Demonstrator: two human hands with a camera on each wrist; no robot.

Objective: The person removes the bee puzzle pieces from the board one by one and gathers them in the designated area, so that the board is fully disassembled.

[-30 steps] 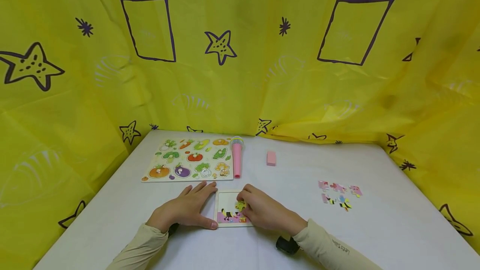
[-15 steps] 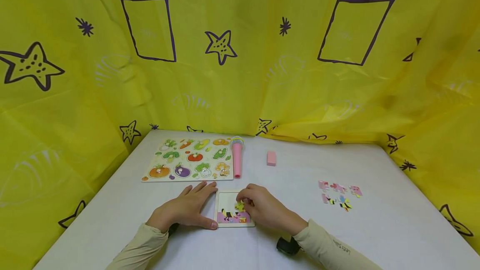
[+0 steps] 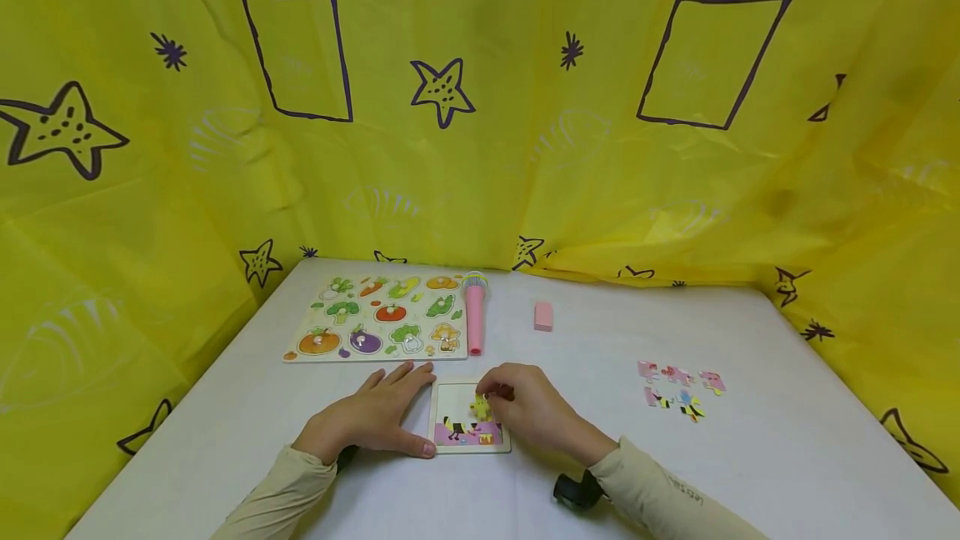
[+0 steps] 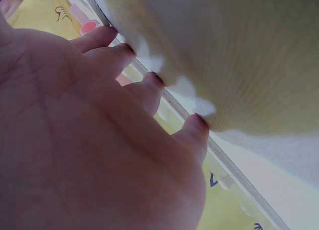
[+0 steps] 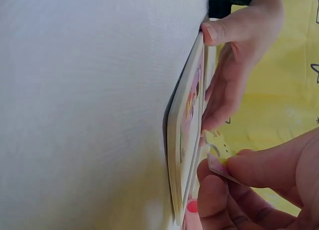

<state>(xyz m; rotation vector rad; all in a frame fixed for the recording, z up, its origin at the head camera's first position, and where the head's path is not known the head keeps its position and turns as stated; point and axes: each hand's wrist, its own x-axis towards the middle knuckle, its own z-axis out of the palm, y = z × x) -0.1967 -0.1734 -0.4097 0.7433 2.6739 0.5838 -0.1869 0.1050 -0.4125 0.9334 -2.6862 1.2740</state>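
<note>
A small square puzzle tray [image 3: 471, 451] lies near the front of the table, with pink pieces along its bottom row and bare white above. My left hand [image 3: 375, 417] is spread flat on the table, its thumb touching the tray's lower left corner. Between the thumb and fingers of my right hand [image 3: 536, 411] is a yellow jigsaw piece [image 3: 480, 408]. In the right wrist view the jigsaw piece [image 5: 218, 165] shows a pink part and is held tilted, apart from the tray. The left wrist view shows mainly my left palm [image 4: 99, 130].
Several loose jigsaw pieces [image 3: 690, 405] lie to the right. Behind the tray is a vegetable puzzle board [image 3: 461, 307], with a pink toy microphone [image 3: 475, 323] along its right edge. A small pink block [image 3: 543, 317] sits further right. A yellow curtain [image 3: 480, 173] surrounds the table.
My right hand has risen slightly from the tray with the yellow jigsaw piece, and more of the tray's lower right corner shows. My left hand has stayed in place.
</note>
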